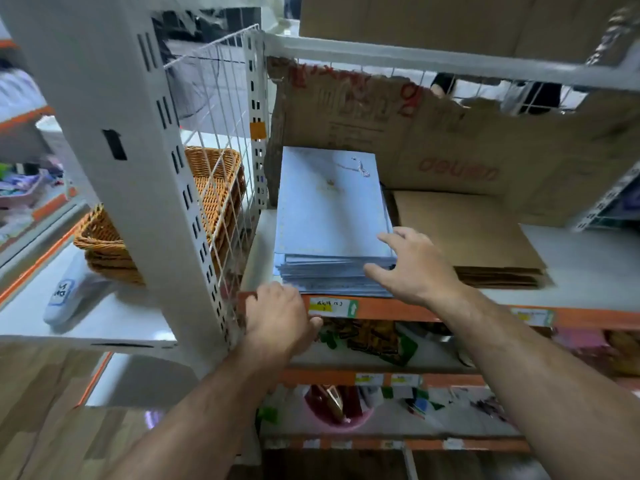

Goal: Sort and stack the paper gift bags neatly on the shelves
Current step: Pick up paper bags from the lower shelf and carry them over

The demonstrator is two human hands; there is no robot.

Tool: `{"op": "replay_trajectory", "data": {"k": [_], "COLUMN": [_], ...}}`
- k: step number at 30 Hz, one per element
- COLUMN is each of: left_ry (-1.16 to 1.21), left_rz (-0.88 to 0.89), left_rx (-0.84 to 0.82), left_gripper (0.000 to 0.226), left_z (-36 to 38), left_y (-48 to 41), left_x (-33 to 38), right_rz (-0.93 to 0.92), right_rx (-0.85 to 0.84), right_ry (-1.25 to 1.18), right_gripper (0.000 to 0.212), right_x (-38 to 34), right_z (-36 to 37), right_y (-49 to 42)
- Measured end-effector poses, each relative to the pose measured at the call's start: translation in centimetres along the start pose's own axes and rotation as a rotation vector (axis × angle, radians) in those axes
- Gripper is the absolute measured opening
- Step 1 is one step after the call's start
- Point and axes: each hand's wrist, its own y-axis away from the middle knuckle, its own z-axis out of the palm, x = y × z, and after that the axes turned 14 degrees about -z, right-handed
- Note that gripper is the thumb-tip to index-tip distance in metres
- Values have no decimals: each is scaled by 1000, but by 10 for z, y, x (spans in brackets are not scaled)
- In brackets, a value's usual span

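A stack of flat light-blue paper gift bags (329, 206) lies on the white shelf (585, 258), against its left end. A string handle shows on the top bag at the back. My right hand (412, 268) rests against the stack's front right corner, fingers spread over the top edge and thumb along the front. My left hand (277, 317) sits at the shelf's orange front edge, below the stack's front left corner, fingers curled over the rim. To the right of the blue stack lies a lower stack of flat brown paper bags (467, 237).
A torn cardboard sheet (450, 140) lines the shelf's back. A white perforated upright (138, 168) and wire grid stand at the left, with wicker baskets (211, 188) beyond. Lower shelves hold mixed goods and a pink bowl (339, 417). A cardboard box (433, 19) sits above.
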Motion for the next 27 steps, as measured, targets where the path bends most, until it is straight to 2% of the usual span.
{"op": "replay_trajectory", "data": {"k": [3, 9, 16, 27], "left_ry": [28, 78, 89, 73], "left_rz": [69, 362, 500, 677], "left_rx": [66, 205, 136, 9], "left_gripper": [61, 60, 78, 78], "left_z": [-6, -9, 2, 28], "left_y": [17, 48, 108, 241], "left_x": [18, 82, 202, 403], "right_rz": [55, 183, 276, 411], "right_rx": [40, 57, 127, 154], "right_ry": [-41, -69, -128, -114], "right_gripper": [71, 68, 69, 67], "right_x": [13, 57, 147, 305], "right_z": [3, -9, -36, -101], "right_y": [32, 95, 194, 370]}}
